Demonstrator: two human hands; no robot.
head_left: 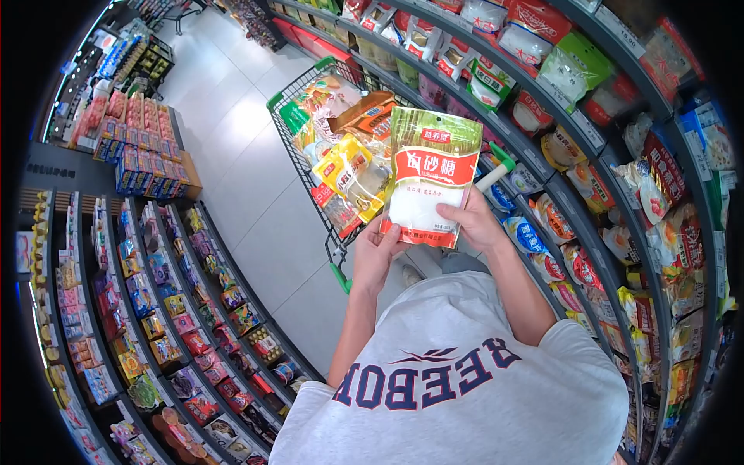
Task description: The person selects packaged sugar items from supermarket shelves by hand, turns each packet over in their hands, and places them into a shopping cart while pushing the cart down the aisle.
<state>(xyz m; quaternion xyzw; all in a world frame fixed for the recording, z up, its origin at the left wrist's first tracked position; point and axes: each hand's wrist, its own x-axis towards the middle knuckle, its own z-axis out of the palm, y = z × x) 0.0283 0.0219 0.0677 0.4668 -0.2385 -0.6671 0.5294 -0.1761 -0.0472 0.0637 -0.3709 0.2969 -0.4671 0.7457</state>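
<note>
A green, white and red bag of white sugar [432,174] is held upright in front of my chest, its printed front facing me. My left hand [377,246] pinches the bag's lower left corner, thumb on the front. On the lower right side, my right hand [474,223] grips it with the thumb across the front and the fingers behind, mostly hidden. Just beyond the bag is a shopping cart [291,143] holding several packages, among them a yellow bag [353,174] and a brown-orange package [368,116]. The sugar bag covers part of the cart.
Shelves of bagged goods [573,139] curve along the right, close to my right arm. Snack shelves [155,310] stand at the left. A stacked display of boxes [147,167] is at the upper left. Pale floor tiles [232,101] run between them.
</note>
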